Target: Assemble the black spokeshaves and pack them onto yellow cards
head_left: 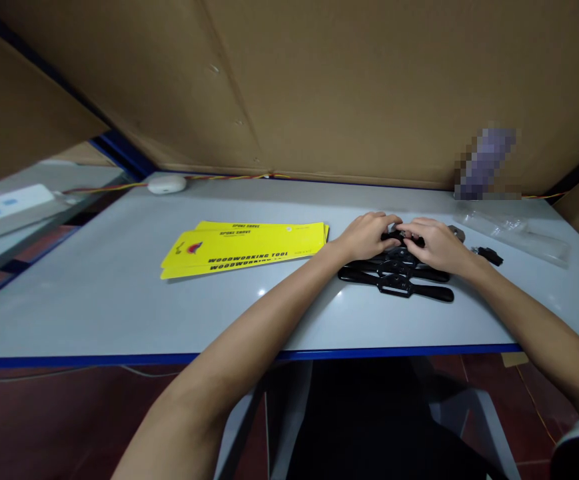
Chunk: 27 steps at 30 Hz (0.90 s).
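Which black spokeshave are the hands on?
The rearmost spokeshave, gripped between the left hand and right hand; the other spokeshaves lie flat, nearer the person.

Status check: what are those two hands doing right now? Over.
Left hand, right hand: both closed on top black tool. More black tools stacked beneath. Yellow cards off left, apart.

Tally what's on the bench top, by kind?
Black handled tools: 3, top one held by left hand and right hand
Small black part: 1
Small grey piece: 1
Yellow card stack: 1
White round object: 1
Clear plastic bag: 1
Total: 8
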### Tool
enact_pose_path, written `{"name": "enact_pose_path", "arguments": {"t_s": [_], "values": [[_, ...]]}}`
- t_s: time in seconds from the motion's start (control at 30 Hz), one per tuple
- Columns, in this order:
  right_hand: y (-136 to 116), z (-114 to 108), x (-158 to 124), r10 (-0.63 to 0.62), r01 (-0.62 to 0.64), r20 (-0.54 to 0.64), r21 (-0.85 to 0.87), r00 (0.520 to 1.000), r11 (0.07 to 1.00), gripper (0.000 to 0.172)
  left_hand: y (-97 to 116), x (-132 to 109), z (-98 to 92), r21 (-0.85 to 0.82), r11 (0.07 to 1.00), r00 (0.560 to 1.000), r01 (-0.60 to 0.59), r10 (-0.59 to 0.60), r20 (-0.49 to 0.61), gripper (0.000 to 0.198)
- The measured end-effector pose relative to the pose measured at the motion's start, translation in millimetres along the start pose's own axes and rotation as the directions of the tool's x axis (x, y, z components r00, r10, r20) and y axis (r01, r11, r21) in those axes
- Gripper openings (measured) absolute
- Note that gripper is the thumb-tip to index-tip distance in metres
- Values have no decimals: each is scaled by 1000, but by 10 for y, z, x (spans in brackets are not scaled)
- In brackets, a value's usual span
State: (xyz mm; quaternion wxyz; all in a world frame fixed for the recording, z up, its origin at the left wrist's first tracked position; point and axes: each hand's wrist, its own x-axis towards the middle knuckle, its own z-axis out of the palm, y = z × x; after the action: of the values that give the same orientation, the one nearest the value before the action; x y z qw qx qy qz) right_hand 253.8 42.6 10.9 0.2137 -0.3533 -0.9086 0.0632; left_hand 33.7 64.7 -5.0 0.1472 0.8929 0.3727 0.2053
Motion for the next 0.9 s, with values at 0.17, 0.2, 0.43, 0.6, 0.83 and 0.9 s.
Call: {"name": "enact_pose_path", "arguments": {"t_s": [0.17,0.2,0.43,0.6,0.83,0.9], "values": [[18,8,-9,55,-55,-32,19,998,998,29,3,-4,1,4,1000,1000,4,-4,1,38],[21,13,-9,74,-73,-49,17,996,997,29,5,-4,2,13,1000,1000,5,-5,2,38],[56,23,-13,149,-151,-121,-6,981,989,15,27,-5,7,63,998,1000,19,-19,8,42],[48,19,-18,167,-172,-129,-28,977,985,19,35,-5,14,75,997,1000,21,-21,2,42],[-41,-24,-32,74,-76,-35,-46,997,996,22,20,-6,20,64,998,1000,15,-15,-13,42],[-56,-41,-40,36,-36,-7,-31,999,999,24,19,-7,18,69,998,1000,15,-14,-12,41]]}}
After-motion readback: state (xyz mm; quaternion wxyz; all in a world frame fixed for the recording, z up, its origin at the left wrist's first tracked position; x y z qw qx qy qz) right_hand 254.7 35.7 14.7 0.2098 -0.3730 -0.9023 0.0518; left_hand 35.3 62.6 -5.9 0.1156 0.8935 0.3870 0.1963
